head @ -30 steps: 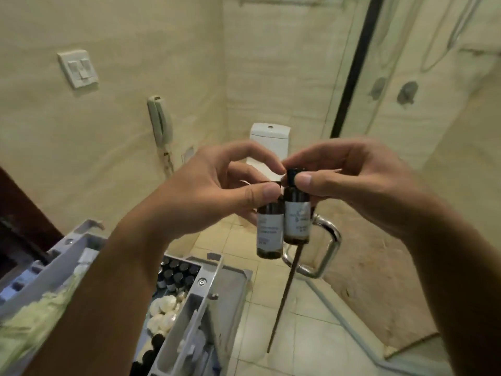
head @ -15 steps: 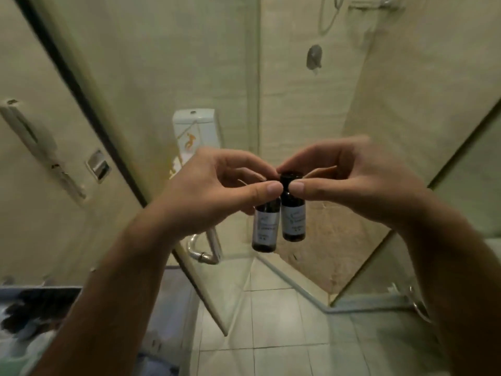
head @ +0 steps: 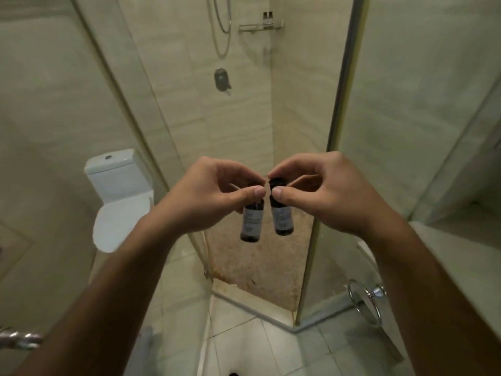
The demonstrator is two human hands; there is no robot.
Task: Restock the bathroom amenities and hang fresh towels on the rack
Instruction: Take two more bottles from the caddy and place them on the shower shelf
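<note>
My left hand (head: 214,196) pinches the cap of a small dark amenity bottle (head: 252,225) with a pale label, thumb in front. My right hand (head: 322,194) pinches the black cap of a second dark bottle (head: 282,218) the same way. Both bottles hang upright side by side, almost touching, in front of the open shower stall. High on the shower's back wall a metal shelf (head: 260,26) carries two small bottles (head: 267,17).
The glass shower door (head: 130,104) stands open on the left, a fixed glass panel (head: 406,131) on the right. A white toilet (head: 119,194) stands at left, seen through the glass. A shower hose (head: 222,25) and mixer (head: 221,78) hang on the wall. A chrome towel ring (head: 364,302) sits at lower right.
My view has swung right, from the cart and toilet corner to face the shower opening. Both hands keep holding the two bottles in front of me.
</note>
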